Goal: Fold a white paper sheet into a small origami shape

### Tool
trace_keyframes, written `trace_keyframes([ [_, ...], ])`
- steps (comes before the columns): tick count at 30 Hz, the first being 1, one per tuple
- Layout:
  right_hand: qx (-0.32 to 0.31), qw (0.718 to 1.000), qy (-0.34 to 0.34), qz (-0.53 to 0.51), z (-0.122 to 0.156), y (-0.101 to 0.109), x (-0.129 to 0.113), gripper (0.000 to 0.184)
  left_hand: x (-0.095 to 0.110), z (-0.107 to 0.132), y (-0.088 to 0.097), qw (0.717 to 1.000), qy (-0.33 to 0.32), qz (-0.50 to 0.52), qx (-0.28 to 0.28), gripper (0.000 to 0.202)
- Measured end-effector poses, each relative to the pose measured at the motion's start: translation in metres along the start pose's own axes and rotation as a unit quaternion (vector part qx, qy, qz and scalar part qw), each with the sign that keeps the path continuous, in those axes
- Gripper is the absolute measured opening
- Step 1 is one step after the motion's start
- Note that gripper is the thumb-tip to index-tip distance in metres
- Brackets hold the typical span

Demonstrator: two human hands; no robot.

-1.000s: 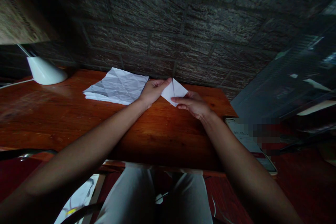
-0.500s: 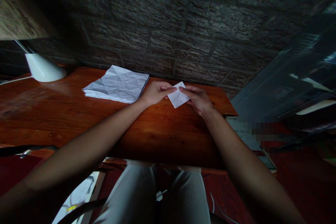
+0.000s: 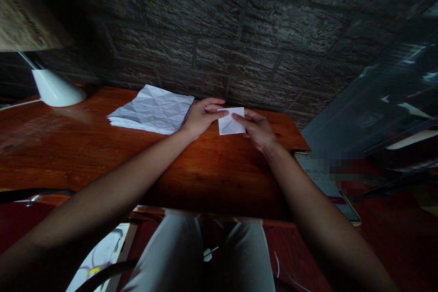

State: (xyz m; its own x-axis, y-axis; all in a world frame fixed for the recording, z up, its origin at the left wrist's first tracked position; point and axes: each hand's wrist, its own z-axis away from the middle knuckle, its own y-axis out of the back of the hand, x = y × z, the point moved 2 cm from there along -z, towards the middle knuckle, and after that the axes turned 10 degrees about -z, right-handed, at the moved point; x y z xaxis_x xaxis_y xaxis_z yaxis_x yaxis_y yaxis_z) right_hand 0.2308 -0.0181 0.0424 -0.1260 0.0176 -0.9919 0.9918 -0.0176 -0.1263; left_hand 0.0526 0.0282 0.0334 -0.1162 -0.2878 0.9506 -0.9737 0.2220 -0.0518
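Observation:
A small folded white paper square (image 3: pixel 231 123) lies flat on the wooden desk (image 3: pixel 102 155) near its far edge. My left hand (image 3: pixel 201 116) pinches the square's left edge with fingers closed. From the right, my right hand (image 3: pixel 258 130) grips the paper's right edge, fingertips pressed on it. Both forearms reach out over the desk from the near side.
A stack of creased white sheets (image 3: pixel 152 109) lies just left of my left hand. At the far left stands a white lamp base (image 3: pixel 56 89). A brick wall (image 3: pixel 239 32) rises behind the desk. A phone-like device (image 3: pixel 325 182) rests off the desk's right edge.
The folded paper turned from a diamond-like tilt to lying square. My right hand moved up from the paper's lower corner to its right edge; the left hand kept its hold.

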Motion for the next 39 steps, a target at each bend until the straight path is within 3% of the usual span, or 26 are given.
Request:
trace_keyframes([
  [3,0.006,1.0,0.017,-0.021,-0.001,-0.001,0.0,0.049,-0.004,0.001,-0.003,0.997,0.049,0.058,-0.031,0.045],
  [6,0.002,0.999,0.021,-0.038,-0.001,-0.002,0.001,0.047,-0.006,0.001,-0.004,0.994,0.075,0.061,-0.053,0.034],
  [13,-0.032,0.999,-0.01,0.002,-0.002,-0.005,0.01,0.039,-0.005,-0.003,0.004,0.999,0.04,-0.009,-0.001,0.045],
  [21,0.024,0.999,0.002,-0.039,-0.005,0.004,0.004,0.035,-0.01,-0.003,0.004,0.996,0.005,-0.089,0.003,0.049],
  [26,-0.001,0.999,-0.016,-0.036,-0.006,0.006,0.005,0.031,-0.008,-0.003,0.004,0.997,-0.006,-0.064,0.048,0.044],
  [33,0.016,1.0,-0.001,-0.015,-0.004,0.007,0.0,0.038,0.001,-0.003,0.004,0.998,-0.006,-0.046,0.034,0.044],
  [39,0.018,0.994,-0.02,-0.102,-0.006,0.004,0.005,0.037,0.001,0.0,0.0,0.999,0.038,0.029,0.012,0.054],
])
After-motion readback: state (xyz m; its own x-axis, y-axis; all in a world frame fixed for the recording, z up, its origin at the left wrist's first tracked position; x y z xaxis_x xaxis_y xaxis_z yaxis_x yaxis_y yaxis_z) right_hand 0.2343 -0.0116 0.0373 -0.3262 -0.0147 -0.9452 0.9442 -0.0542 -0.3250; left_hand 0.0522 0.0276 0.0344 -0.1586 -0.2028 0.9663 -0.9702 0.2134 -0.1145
